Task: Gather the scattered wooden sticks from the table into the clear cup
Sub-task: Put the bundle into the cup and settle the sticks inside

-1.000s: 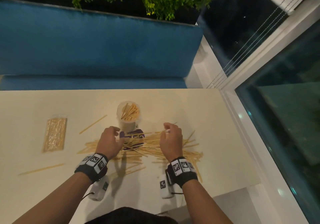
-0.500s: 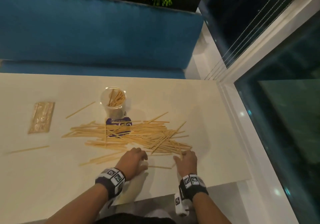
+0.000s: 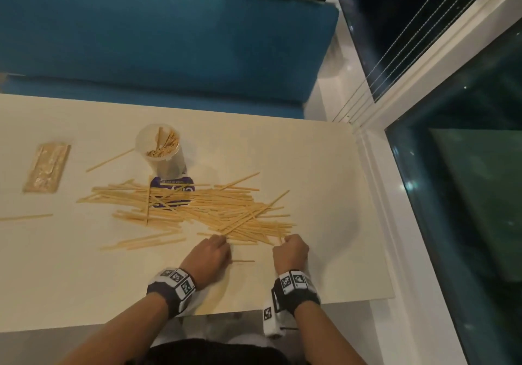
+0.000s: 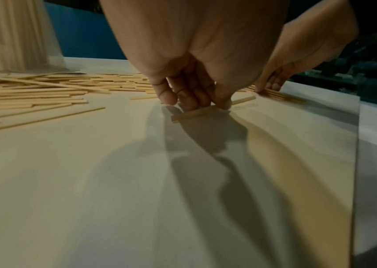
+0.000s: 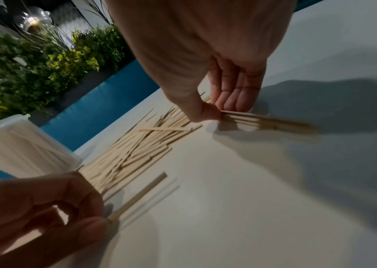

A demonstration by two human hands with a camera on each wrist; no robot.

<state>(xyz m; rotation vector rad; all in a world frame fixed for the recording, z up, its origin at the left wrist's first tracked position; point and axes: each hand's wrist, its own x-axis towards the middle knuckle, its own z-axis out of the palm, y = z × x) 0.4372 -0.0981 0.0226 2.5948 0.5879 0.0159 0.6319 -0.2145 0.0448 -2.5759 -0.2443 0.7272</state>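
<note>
Clear cup: I see the clear cup [image 3: 161, 148] standing upright toward the far edge of the surface [image 3: 324, 195], left of the middle. It holds a bundle of wooden sticks standing on end that fills only part of the opening.
Cup base: it sits just beyond a purple printed card [image 3: 172, 192], which lies partly under the pile; I cannot tell whether the two touch.
Scattered sticks: the main pile of sticks [image 3: 203, 209] lies across the middle of the surface, mostly parallel to the near edge, with a few crossing at angles.
Strays: one loose stick [image 3: 110, 160] slants up to the cup's left side, another [image 3: 26, 217] lies alone at the left edge, and a few [image 3: 144, 241] lie between the pile and the near edge.
Left hand: my left hand [image 3: 210, 254] is down on the surface at the near side of the pile. Its fingers [image 4: 190, 98] and thumb are curled onto a single short stick [image 4: 212, 108] that lies flat, pinching it.
Right hand: my right hand [image 3: 291, 253] is near the pile's right end, toward the near edge. Its thumb and fingers [image 5: 233, 101] grip a small bundle of sticks [image 5: 267, 120], which juts out sideways low over the surface.
Packet: a flat wrapped packet [image 3: 46, 168] lies well apart, toward the left edge.
Beyond the surface: a blue cushioned bench [image 3: 169, 39] runs along the far edge.
</note>
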